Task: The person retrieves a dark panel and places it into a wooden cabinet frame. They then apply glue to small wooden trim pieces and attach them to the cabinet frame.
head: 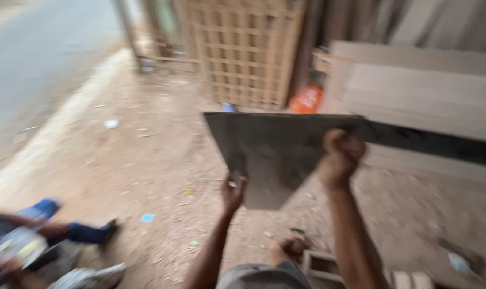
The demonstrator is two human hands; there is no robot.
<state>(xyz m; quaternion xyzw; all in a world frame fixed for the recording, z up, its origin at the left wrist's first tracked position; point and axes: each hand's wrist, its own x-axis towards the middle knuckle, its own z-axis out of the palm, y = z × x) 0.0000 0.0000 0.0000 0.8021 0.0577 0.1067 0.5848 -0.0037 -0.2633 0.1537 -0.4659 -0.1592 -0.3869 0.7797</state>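
Note:
I hold a flat grey board [275, 144] up in front of me, tilted, over a dirt floor. My left hand [233, 194] grips its lower edge from beneath. My right hand [339, 155] is closed over its upper right edge, arm raised. The frame is blurred by motion. A long dark strip [441, 145] runs off to the right behind my right hand; whether it belongs to the board is unclear.
A wooden lattice panel [243, 51] leans at the back, pale planks [419, 85] stacked at right, an orange object [307, 99] between them. Another person sits low at bottom left [34, 235]. A road [34, 59] lies far left. My foot [291, 247] and a small wooden frame [320, 265] are below.

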